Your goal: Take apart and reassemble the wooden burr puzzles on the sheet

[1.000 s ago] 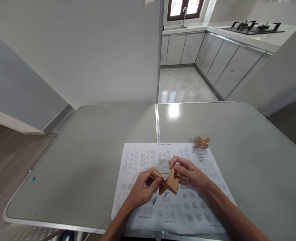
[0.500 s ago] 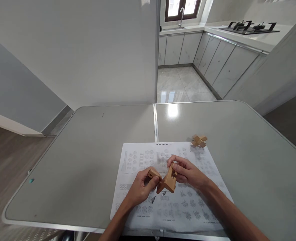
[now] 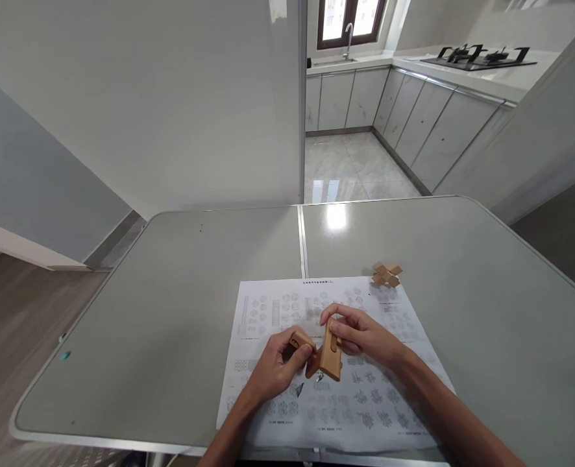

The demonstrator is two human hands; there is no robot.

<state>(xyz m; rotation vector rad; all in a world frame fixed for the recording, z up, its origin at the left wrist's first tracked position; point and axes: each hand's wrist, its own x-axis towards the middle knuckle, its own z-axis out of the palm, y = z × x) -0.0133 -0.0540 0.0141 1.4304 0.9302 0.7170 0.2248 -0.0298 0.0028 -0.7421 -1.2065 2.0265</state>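
Observation:
My left hand [image 3: 281, 364] pinches a small wooden block [image 3: 303, 340] with a dark mark on its face, thumb on top and fingers curled around it. In my right hand [image 3: 358, 334] is a longer wooden puzzle piece [image 3: 331, 353], tilted, with a rounded slot along its side. The lower ends of the held wood come close together between my hands; whether they are joined I cannot tell. Both hands are just above a printed sheet [image 3: 268, 389] covered with small diagrams. Beyond my right hand an assembled wooden burr puzzle [image 3: 386, 274] rests at the sheet's far right corner.
The grey folding table [image 3: 146, 337] has a metal seam [image 3: 302, 243] across its middle and a metal rim. A small teal bit [image 3: 65, 355] lies near its left edge. A white wall panel [image 3: 219, 104] stands behind, with a kitchen [image 3: 365, 97] at the back right.
The long wooden piece has turned slightly in my right hand, so its slot side shows more. My left hand has barely moved. The view has shifted slightly.

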